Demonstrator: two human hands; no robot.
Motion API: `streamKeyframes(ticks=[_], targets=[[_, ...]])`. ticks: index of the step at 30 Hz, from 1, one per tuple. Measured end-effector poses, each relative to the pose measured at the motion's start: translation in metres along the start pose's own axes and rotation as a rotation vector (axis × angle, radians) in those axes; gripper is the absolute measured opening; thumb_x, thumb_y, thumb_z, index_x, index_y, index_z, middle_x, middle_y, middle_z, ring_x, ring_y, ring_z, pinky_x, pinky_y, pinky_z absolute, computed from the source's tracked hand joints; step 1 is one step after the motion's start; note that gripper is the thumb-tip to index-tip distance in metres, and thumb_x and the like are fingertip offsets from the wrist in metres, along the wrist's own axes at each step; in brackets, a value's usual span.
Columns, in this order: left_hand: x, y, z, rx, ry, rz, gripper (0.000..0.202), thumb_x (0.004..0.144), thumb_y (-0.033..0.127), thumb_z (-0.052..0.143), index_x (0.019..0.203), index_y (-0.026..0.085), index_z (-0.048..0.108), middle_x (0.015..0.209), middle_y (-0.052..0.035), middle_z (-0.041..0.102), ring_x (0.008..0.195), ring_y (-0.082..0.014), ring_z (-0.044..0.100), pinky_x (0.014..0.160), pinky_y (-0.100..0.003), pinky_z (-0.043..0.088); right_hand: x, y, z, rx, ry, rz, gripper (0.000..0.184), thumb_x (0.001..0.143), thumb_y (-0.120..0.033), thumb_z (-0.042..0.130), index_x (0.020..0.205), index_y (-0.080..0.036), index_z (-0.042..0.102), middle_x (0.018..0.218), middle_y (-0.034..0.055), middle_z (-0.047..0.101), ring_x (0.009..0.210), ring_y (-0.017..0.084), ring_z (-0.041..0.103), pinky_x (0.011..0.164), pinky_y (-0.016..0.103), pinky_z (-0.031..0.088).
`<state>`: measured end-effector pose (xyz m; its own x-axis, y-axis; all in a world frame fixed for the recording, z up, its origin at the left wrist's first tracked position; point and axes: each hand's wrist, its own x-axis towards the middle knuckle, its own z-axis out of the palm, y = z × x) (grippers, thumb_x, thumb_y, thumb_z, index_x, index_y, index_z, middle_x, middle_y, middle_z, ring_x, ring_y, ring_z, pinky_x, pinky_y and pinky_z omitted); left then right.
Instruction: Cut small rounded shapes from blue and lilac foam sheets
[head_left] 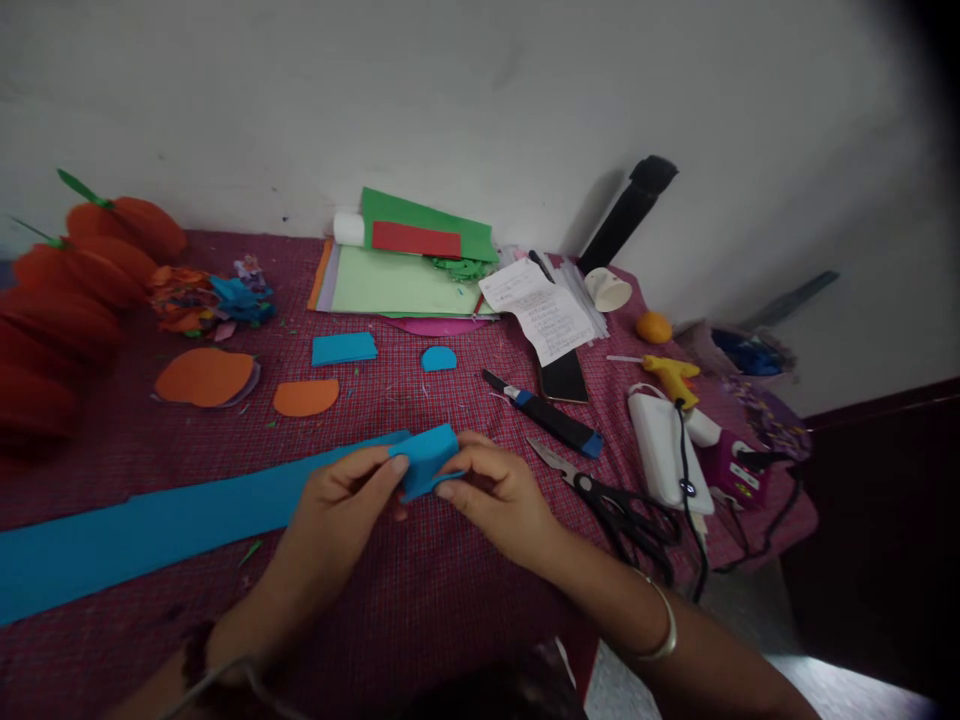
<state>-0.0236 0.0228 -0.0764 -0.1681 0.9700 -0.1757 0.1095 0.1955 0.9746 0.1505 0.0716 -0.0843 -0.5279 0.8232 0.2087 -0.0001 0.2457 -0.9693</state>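
Both hands hold one small folded piece of blue paper [429, 456] above the checked tablecloth. My left hand [341, 500] pinches its left end, thumb on top. At its right end, my right hand [502, 495] grips a curled edge between thumb and fingers. Beneath and to the left runs a long blue paper strip [195, 515]. Beyond the hands lie a folded blue paper piece [343, 349], a small rounded blue cutout [439, 358] and an orange half-round cutout [306, 397]. Larger orange cutouts [204, 377] are stacked farther left.
Scissors [607, 500] and a utility knife [555, 420] lie right of my hands. Past them are a yellow glue gun [671, 375], a white power bank [667, 450] and cables. Paper pumpkins [90, 260] stand at left; coloured sheets [405, 280] lie against the wall.
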Motion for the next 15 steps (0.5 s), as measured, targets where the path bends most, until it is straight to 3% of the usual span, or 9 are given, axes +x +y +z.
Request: streamKeyframes(ticks=[3, 5, 9, 15], targets=[[-0.0015, 0.0028, -0.0029, 0.206, -0.029, 0.157, 0.021, 0.084, 0.032, 0.057, 0.068, 0.023, 0.067, 0.063, 0.0028, 0.063, 0.061, -0.0147, 0.057, 0.060, -0.025, 0.045, -0.0001, 0.0034, 0.0015, 0.065, 0.078, 0.035, 0.005, 0.082, -0.025, 0.068, 0.078, -0.022, 0.066, 0.100, 0.0037, 0.061, 0.094, 0.018, 0.059, 0.085, 0.034, 0.047], [-0.0026, 0.0054, -0.0017, 0.259, -0.069, 0.196, 0.022, 0.083, 0.030, 0.055, 0.065, 0.023, 0.065, 0.062, 0.0031, 0.063, 0.060, -0.0145, 0.057, 0.059, -0.025, 0.044, 0.0005, 0.0044, 0.0024, 0.096, 0.098, 0.069, 0.010, 0.081, -0.026, 0.067, 0.074, -0.021, 0.063, 0.095, 0.0036, 0.060, 0.089, 0.017, 0.058, 0.082, 0.033, 0.047], [-0.0026, 0.0083, 0.0029, 0.309, -0.115, 0.175, 0.028, 0.085, 0.030, 0.050, 0.060, 0.022, 0.061, 0.061, 0.0028, 0.064, 0.061, -0.0146, 0.058, 0.060, -0.024, 0.044, 0.0024, 0.0036, 0.0045, 0.109, 0.126, 0.146, 0.018, 0.078, -0.024, 0.064, 0.064, -0.020, 0.054, 0.071, -0.0014, 0.050, 0.067, 0.013, 0.048, 0.063, 0.027, 0.041], [-0.0022, 0.0056, 0.0031, 0.296, -0.158, 0.144, 0.033, 0.088, 0.035, 0.048, 0.062, 0.022, 0.061, 0.063, 0.0013, 0.064, 0.064, -0.0160, 0.060, 0.064, -0.025, 0.045, 0.0038, 0.0034, 0.0069, 0.095, 0.152, 0.161, 0.019, 0.074, -0.022, 0.062, 0.061, -0.020, 0.048, 0.069, -0.0017, 0.048, 0.065, 0.013, 0.046, 0.064, 0.028, 0.039]])
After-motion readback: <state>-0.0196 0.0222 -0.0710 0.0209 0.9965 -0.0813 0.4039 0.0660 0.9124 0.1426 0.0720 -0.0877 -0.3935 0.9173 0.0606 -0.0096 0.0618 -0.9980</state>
